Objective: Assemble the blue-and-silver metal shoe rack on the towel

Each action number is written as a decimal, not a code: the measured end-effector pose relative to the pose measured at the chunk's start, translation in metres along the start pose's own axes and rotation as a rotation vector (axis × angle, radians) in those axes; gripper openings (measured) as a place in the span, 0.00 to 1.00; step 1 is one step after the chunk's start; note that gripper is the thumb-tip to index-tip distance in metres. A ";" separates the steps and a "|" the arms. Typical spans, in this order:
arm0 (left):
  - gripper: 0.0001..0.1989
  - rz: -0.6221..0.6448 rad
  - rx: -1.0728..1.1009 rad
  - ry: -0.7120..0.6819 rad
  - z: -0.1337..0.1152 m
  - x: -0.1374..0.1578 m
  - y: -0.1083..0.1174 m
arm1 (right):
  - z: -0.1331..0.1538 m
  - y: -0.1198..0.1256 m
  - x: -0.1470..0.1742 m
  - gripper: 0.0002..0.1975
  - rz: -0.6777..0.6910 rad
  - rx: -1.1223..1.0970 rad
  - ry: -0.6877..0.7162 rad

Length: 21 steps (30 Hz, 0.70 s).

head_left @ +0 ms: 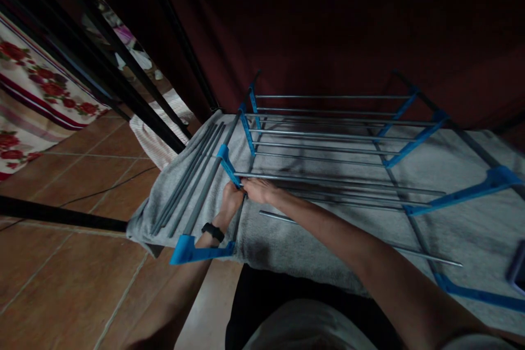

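Blue bracket (228, 165): left hand (232, 197) closed round lower end; right hand (258, 190) gripping metal rod (361, 204) right beside it.

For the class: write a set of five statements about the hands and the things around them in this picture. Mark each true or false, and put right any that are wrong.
1. The left hand and right hand are close together at one end of a blue bracket. True.
2. The dark wristband is worn on the right wrist. False: it is on the left wrist.
3. Several rods lie side by side on the grey cloth, left of the hands. True.
4. The floor at the left is carpeted. False: it is a tiled floor.
5. A cloth with red flowers shows at the far left. True.
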State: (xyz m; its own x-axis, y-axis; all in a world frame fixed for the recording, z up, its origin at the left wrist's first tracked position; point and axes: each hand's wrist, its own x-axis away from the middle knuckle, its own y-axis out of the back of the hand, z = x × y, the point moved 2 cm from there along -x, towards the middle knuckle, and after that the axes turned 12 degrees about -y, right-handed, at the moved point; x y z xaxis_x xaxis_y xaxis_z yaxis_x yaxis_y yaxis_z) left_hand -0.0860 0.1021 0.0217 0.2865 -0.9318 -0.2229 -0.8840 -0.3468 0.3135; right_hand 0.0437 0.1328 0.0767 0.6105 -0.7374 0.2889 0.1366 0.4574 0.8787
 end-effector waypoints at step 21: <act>0.17 0.077 -0.116 0.039 0.023 -0.016 0.010 | -0.083 -0.038 0.170 0.28 -0.346 -0.183 -0.306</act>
State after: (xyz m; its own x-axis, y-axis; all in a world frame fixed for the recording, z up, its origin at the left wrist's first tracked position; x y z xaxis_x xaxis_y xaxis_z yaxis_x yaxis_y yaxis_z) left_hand -0.1082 0.1161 0.0074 0.2352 -0.9590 -0.1584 -0.8559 -0.2816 0.4338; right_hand 0.2065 0.0311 0.0606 0.2518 -0.9609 0.1148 0.4423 0.2198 0.8695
